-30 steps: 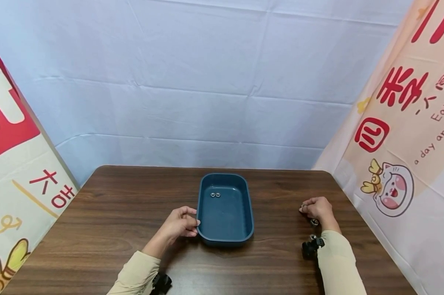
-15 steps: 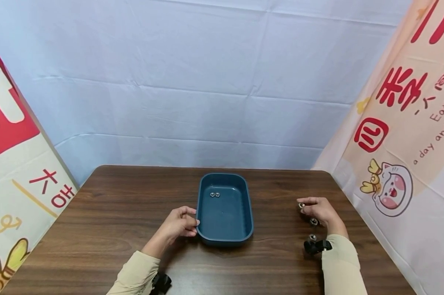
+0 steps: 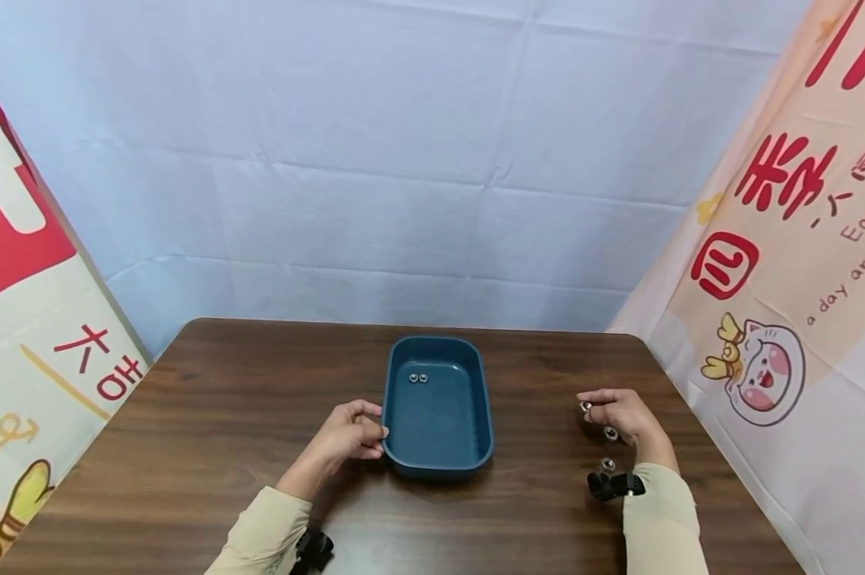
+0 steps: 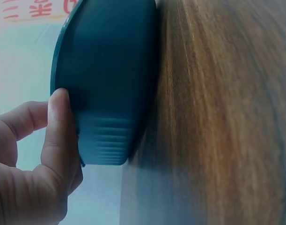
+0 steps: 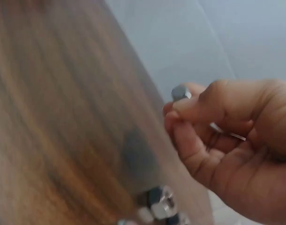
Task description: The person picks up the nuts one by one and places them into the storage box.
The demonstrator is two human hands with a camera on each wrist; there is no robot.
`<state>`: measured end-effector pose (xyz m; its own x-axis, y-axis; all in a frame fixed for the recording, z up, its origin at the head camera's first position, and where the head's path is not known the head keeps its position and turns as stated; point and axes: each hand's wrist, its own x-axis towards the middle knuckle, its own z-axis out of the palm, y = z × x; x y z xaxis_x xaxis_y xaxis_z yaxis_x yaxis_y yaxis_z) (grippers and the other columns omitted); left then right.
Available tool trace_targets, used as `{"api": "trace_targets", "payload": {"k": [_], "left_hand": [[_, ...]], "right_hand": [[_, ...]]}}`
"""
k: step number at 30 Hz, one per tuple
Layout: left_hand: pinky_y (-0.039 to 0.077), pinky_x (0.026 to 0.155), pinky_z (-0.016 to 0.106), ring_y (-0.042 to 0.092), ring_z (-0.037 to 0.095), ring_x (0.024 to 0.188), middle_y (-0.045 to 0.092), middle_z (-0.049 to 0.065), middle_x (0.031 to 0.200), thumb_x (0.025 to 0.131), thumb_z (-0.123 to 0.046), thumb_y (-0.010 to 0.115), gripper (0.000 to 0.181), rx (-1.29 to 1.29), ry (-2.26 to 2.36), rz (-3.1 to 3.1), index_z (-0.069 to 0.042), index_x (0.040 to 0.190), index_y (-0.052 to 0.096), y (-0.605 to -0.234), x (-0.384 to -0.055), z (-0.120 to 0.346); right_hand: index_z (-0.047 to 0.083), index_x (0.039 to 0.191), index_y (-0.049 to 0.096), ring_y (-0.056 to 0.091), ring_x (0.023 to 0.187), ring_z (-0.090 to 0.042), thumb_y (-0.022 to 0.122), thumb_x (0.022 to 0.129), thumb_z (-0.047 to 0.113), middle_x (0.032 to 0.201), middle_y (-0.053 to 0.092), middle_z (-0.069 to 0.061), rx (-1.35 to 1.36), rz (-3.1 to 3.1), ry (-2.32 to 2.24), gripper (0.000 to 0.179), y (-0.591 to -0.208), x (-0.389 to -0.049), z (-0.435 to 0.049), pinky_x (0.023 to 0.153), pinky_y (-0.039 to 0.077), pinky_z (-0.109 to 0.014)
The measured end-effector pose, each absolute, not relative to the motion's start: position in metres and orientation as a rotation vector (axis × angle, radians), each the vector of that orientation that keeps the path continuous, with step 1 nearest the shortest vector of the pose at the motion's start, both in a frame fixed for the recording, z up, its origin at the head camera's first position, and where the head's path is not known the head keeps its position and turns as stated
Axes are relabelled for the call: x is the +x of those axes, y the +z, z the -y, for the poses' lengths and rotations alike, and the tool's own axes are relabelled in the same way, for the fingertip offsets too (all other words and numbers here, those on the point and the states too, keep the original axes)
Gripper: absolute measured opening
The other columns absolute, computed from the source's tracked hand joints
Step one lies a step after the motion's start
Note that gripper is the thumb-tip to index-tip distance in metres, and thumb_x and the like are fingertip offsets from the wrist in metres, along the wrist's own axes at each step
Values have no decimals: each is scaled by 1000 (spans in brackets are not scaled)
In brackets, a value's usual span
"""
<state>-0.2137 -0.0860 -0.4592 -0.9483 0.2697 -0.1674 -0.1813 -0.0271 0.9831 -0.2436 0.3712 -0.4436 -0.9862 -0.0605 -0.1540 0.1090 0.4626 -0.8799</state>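
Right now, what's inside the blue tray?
Two metal nuts sit side by side toward the far left of the tray; its near wall hides its inner face.

A curtained-off booth — what sort of room lies beyond cannot be told. A creased pale cloth backdrop (image 3: 374, 176) hangs behind a wood-grain table (image 3: 259, 375), with printed curtains (image 3: 784, 263) — red characters, cartoon figures — flanking it.

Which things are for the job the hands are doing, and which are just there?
Seem part of the job:
blue tray, edge held by the left hand
two metal nuts in the tray
nut pinched by the right hand
two loose nuts on the table

Just around:
pale backdrop cloth
banner on the right
banner on the left
black wrist cameras
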Motion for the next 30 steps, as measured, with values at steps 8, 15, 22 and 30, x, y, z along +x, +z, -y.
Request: {"api": "trace_targets", "payload": {"k": [8, 15, 22, 30], "left_hand": [[54, 51, 28, 58, 16, 53, 58, 11, 71, 79, 6, 61, 38, 90, 2045, -1942, 13, 113, 45, -456, -218, 81], [54, 50, 28, 58, 16, 52, 58, 11, 69, 79, 6, 62, 37, 64, 2044, -1937, 11, 112, 45, -458, -217, 81], [54, 50, 27, 58, 16, 53, 58, 11, 71, 80, 6, 61, 37, 43, 2056, -1917, 10, 113, 45, -461, -216, 83], [54, 51, 27, 57, 15, 53, 58, 11, 71, 80, 4, 61, 34, 41, 2040, -1914, 13, 109, 45, -459, -216, 85]], "right_hand": [[-12, 120, 54, 59, 76, -23, 58, 79, -6, 103, 62, -24, 39, -2556, -1458, 42, -428, -239, -359, 54, 40, -35], [-10, 117, 58, 59, 77, -17, 61, 77, -4, 103, 63, -21, -9, -2573, -1416, 41, -424, -239, -347, 50, 35, -35], [-9, 113, 61, 56, 90, -23, 65, 74, -4, 105, 64, -17, -52, -2601, -1398, 40, -419, -241, -332, 70, 48, -36], [-5, 110, 65, 57, 97, -29, 65, 74, -3, 104, 64, -17, -107, -2632, -1360, 36, -410, -246, -314, 72, 49, -33]]}}
